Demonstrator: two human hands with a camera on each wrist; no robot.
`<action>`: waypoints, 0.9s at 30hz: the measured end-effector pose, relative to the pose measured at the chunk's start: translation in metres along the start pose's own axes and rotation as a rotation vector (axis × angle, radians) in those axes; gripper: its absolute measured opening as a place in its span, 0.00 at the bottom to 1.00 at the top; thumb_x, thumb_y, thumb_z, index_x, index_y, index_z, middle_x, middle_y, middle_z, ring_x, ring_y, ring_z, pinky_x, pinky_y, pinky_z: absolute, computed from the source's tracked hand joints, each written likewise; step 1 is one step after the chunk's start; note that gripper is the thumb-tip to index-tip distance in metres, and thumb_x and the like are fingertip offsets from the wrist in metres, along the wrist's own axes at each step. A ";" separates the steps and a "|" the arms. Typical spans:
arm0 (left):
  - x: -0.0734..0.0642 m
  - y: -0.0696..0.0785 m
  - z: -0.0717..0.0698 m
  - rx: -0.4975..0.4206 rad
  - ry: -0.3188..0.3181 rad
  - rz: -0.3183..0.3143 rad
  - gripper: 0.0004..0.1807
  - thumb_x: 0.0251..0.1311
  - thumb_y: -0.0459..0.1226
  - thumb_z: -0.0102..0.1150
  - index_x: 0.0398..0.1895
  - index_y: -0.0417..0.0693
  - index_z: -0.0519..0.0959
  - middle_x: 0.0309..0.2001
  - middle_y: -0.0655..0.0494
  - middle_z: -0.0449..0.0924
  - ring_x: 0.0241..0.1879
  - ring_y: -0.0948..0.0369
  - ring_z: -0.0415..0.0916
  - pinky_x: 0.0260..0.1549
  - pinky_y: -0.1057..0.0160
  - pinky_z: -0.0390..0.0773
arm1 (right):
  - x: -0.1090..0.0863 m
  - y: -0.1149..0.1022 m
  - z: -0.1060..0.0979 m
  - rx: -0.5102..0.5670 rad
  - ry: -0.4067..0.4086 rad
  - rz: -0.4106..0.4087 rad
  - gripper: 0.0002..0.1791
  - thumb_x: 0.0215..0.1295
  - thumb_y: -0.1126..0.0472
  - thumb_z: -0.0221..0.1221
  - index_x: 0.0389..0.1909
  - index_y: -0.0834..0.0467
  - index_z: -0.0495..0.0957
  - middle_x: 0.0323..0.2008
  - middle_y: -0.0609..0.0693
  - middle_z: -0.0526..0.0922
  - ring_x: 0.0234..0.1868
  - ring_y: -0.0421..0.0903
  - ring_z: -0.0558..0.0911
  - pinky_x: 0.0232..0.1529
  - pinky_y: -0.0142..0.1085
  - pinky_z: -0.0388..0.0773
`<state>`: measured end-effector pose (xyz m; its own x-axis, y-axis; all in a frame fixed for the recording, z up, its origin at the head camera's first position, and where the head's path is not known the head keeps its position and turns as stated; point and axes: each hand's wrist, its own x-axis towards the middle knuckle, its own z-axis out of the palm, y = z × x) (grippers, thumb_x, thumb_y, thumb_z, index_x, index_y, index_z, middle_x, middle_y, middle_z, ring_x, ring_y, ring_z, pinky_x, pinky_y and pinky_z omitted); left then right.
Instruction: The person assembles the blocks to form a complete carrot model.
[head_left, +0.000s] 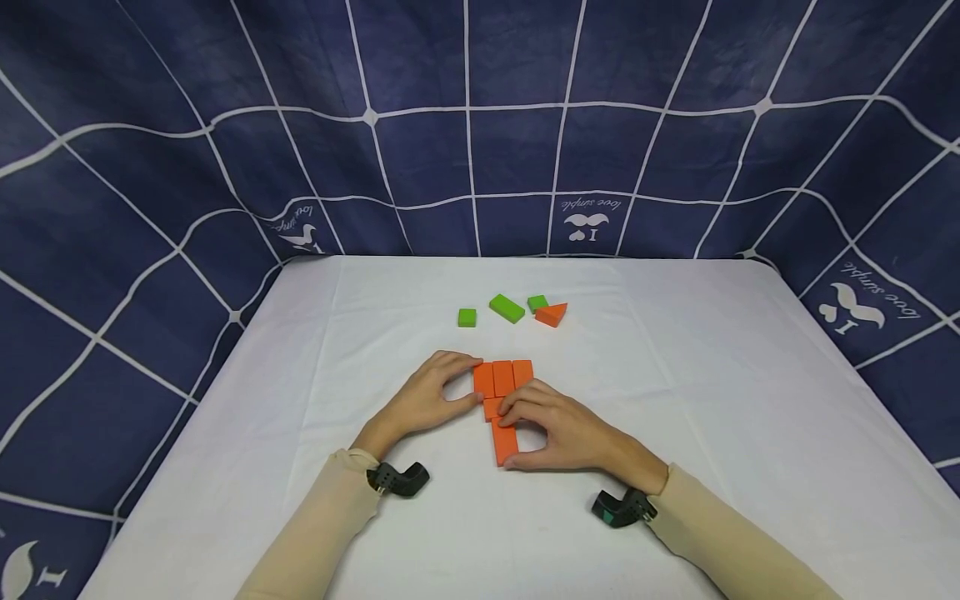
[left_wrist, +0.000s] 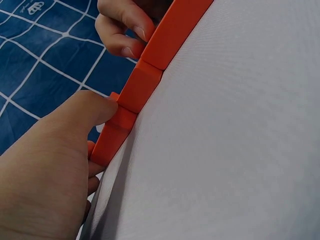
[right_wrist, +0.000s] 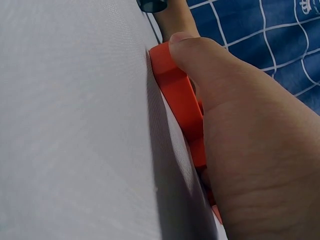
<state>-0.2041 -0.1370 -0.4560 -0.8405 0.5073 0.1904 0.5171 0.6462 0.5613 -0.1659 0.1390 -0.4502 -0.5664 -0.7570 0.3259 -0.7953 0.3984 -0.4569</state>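
Several orange blocks lie flat against one another on the white table: a top row with a left block point(head_left: 483, 380), a middle block point(head_left: 503, 378) and a right block point(head_left: 522, 372), a small block point(head_left: 492, 408) below, and a long block point(head_left: 505, 442) lowest. My left hand point(head_left: 426, 393) holds the top row's left block between thumb and fingers, thumb at its near end. With thumb at the near end and fingertips at the far end, my right hand point(head_left: 573, 429) pinches the long block. Its fingers partly hide the small block and the top row's lower right.
Beyond the orange blocks lie a green square block point(head_left: 467, 317), a green oblong block point(head_left: 507, 308), another green block point(head_left: 537, 303) and an orange triangular block point(head_left: 552, 314) overlapping it in view. A navy checked cloth point(head_left: 517, 150) stands around the white-covered table point(head_left: 675, 333).
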 end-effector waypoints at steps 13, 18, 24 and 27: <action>0.000 0.001 -0.002 0.024 -0.009 -0.011 0.33 0.66 0.53 0.64 0.72 0.52 0.74 0.68 0.56 0.75 0.71 0.57 0.67 0.72 0.49 0.67 | 0.001 -0.001 -0.001 0.008 0.006 0.021 0.22 0.60 0.34 0.69 0.48 0.42 0.82 0.56 0.31 0.77 0.60 0.32 0.70 0.62 0.33 0.74; 0.001 0.002 -0.002 0.033 -0.014 -0.017 0.33 0.66 0.53 0.64 0.73 0.53 0.73 0.68 0.56 0.74 0.71 0.57 0.66 0.72 0.49 0.66 | 0.001 0.000 0.000 0.004 0.008 0.023 0.22 0.60 0.34 0.69 0.48 0.42 0.82 0.56 0.31 0.77 0.60 0.32 0.70 0.62 0.34 0.75; 0.001 0.001 -0.001 0.040 -0.017 -0.024 0.35 0.66 0.53 0.64 0.74 0.53 0.72 0.69 0.56 0.74 0.71 0.57 0.66 0.72 0.49 0.66 | 0.001 0.001 0.000 -0.004 0.010 0.029 0.23 0.60 0.34 0.69 0.49 0.42 0.82 0.56 0.31 0.77 0.61 0.32 0.70 0.62 0.34 0.75; 0.001 0.001 0.000 0.043 -0.019 -0.028 0.34 0.67 0.53 0.63 0.74 0.53 0.72 0.69 0.56 0.74 0.72 0.57 0.66 0.72 0.49 0.66 | 0.001 0.001 0.000 -0.009 0.011 0.028 0.24 0.60 0.34 0.69 0.51 0.42 0.82 0.57 0.32 0.77 0.61 0.33 0.70 0.62 0.34 0.75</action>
<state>-0.2041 -0.1362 -0.4552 -0.8518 0.4990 0.1595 0.5001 0.6840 0.5311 -0.1672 0.1382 -0.4501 -0.5906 -0.7397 0.3225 -0.7812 0.4241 -0.4581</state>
